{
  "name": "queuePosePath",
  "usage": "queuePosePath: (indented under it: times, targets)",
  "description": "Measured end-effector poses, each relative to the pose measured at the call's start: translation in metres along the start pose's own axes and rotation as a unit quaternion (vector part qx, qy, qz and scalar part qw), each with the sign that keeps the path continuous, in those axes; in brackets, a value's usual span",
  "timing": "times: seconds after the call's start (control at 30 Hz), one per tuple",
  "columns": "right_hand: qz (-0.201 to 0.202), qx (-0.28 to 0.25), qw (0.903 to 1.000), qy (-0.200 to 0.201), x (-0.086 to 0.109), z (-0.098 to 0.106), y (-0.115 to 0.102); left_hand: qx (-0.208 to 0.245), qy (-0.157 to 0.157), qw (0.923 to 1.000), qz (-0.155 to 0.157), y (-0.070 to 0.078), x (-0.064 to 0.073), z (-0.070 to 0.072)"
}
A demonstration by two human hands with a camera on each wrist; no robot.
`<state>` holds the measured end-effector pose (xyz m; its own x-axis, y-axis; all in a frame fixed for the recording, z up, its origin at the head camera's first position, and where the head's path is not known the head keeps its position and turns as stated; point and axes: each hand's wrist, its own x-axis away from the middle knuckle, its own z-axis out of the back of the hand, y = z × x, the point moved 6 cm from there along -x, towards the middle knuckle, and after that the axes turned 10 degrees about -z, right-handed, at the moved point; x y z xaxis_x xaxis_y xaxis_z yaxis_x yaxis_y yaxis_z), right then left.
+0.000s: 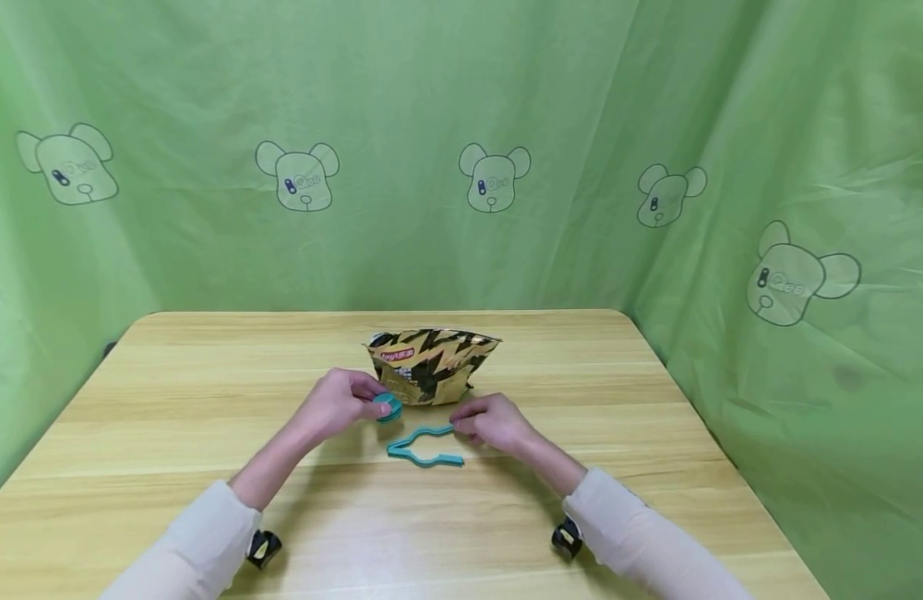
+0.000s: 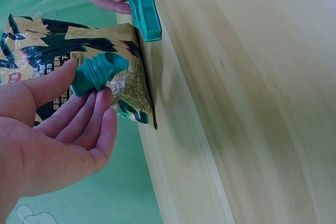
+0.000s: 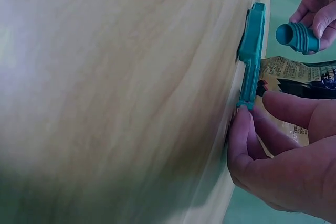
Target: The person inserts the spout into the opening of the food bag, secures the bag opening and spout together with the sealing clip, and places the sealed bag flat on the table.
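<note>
My left hand (image 1: 345, 402) pinches a small teal spout (image 1: 388, 407) between thumb and fingers. In the left wrist view the spout (image 2: 94, 74) shows ridged threads and a slanted opening. A teal bag clip (image 1: 396, 451), hinged at its left end, lies spread in a V with wavy arms. My right hand (image 1: 493, 422) has its fingertips on the end of the clip's far arm; in the right wrist view they grip the tip of the clip (image 3: 254, 32). Just behind both hands stands a black and gold Lay's chip bag (image 1: 439, 362), wide at its top edge.
The wooden table (image 1: 207, 358) has rounded far corners. A green curtain (image 1: 401, 250) printed with bear heads hangs behind it and along the right side. Black wrist devices (image 1: 264, 548) are strapped under both sleeves.
</note>
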<state>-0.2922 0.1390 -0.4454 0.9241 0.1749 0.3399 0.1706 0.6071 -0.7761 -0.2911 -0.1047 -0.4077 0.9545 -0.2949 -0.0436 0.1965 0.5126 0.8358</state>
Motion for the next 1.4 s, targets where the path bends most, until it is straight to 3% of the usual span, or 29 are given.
queuePosePath:
  times: [0.23, 0.37, 0.7, 1.0, 1.1, 1.2, 1.4]
  targets:
    - [0.005, -0.005, 1.0000, -0.001, 0.001, 0.003, -0.006, -0.002, -0.002, 1.0000, 0.001, 0.000, 0.000, 0.003]
    - [0.028, 0.023, 0.9993, 0.001, 0.008, 0.007, -0.019, -0.004, 0.001, 1.0000, 0.004, 0.001, 0.001, 0.006]
    - [0.098, 0.165, 0.9814, 0.014, 0.032, 0.024, -0.076, 0.002, 0.002, 1.0000, -0.004, 0.002, 0.002, 0.010]
    - [0.139, 0.187, 0.9725, 0.000, 0.056, 0.041, -0.136, 0.003, 0.005, 1.0000, -0.008, 0.002, 0.001, 0.013]
    - [0.153, 0.169, 0.9733, 0.020, 0.061, 0.048, -0.155, 0.006, 0.002, 0.9999, -0.014, 0.003, 0.002, 0.015]
    - [0.175, 0.132, 0.9736, 0.064, 0.064, 0.056, -0.170, 0.010, -0.001, 0.9998, -0.018, 0.003, 0.002, 0.017]
    - [0.213, 0.090, 0.9619, 0.146, 0.064, 0.063, -0.182, 0.011, -0.003, 0.9998, -0.016, 0.004, 0.001, 0.021]
